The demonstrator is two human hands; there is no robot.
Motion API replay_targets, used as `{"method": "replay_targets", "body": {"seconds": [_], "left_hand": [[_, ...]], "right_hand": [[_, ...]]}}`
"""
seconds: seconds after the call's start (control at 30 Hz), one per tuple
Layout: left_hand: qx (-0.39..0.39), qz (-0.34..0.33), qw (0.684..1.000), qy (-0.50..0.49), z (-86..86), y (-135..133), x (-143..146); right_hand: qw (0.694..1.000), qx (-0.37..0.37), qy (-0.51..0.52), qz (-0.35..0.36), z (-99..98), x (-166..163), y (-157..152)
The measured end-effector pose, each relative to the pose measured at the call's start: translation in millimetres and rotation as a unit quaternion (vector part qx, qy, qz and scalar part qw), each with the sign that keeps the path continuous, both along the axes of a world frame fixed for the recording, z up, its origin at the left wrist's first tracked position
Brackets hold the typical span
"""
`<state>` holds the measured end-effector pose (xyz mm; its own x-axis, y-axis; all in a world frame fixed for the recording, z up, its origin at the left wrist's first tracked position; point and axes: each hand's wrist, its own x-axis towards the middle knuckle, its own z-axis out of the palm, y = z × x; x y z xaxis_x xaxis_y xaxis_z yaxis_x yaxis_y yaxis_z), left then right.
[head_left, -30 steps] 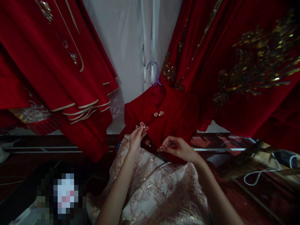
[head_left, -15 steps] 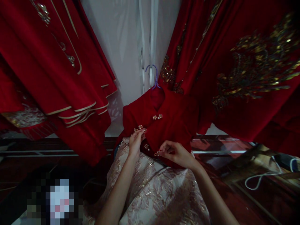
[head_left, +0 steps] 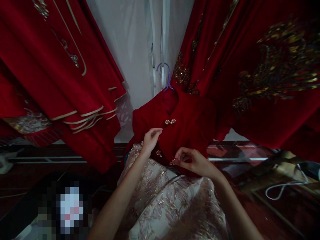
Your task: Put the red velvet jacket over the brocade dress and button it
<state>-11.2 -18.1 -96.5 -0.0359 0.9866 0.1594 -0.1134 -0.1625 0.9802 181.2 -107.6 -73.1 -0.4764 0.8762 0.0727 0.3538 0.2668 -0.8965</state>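
Note:
A red jacket (head_left: pixel 193 128) hangs on a purple hanger (head_left: pixel 168 76) in front of me, its lower part lying over pale floral brocade cloth (head_left: pixel 175 206). One pair of pearl-and-gold flower fasteners (head_left: pixel 170 122) is joined across the front below the neckline. My left hand (head_left: pixel 151 141) is closed, its fingertips pinched together at the jacket front; what lies between them is hidden. Lower right, my right hand (head_left: pixel 193 161) pinches a beaded fastener (head_left: pixel 173 162) at the front flap's edge. A single flower fastener (head_left: pixel 158 153) shows between the hands.
Red garments with pale piping (head_left: pixel 87 90) hang at the left. Red garments with gold sequin embroidery (head_left: pixel 277 73) hang at the right. White rails (head_left: pixel 162 30) stand against the wall behind. A white cord (head_left: pixel 277 191) lies at the lower right.
My left hand has moved up and right from the left-side flower fastener towards the jacket's middle. My right hand still pinches its fastener. The whole view has shifted slightly.

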Motion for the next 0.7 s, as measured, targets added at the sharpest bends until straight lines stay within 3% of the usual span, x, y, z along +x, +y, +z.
{"method": "replay_targets", "body": {"seconds": [0.1,0.2,0.3,0.4,0.5,0.7], "left_hand": [[0.092,0.005,0.993,0.079,14.4,6.8,5.5],[0.185,0.032,0.963,0.195,26.2,9.2,9.9],[0.285,0.06,0.887,0.359,37.2,6.2,12.2],[0.336,0.08,0.808,0.477,48.0,5.0,14.3],[0.358,0.075,0.775,0.515,57.7,9.5,17.7],[0.41,0.021,0.761,0.503,68.8,20.4,19.6]], "right_hand": [[1.0,-0.001,0.001,-0.002,-0.7,-1.0,0.2],[1.0,0.001,0.003,0.0,-0.9,-0.9,-0.7],[1.0,-0.006,-0.002,0.02,-0.4,1.7,-1.8],[0.999,-0.017,-0.001,0.045,0.7,5.3,-2.5],[0.998,-0.024,-0.005,0.06,2.5,7.3,-3.0],[0.998,-0.003,-0.025,0.052,2.1,-1.2,-7.9]]}}
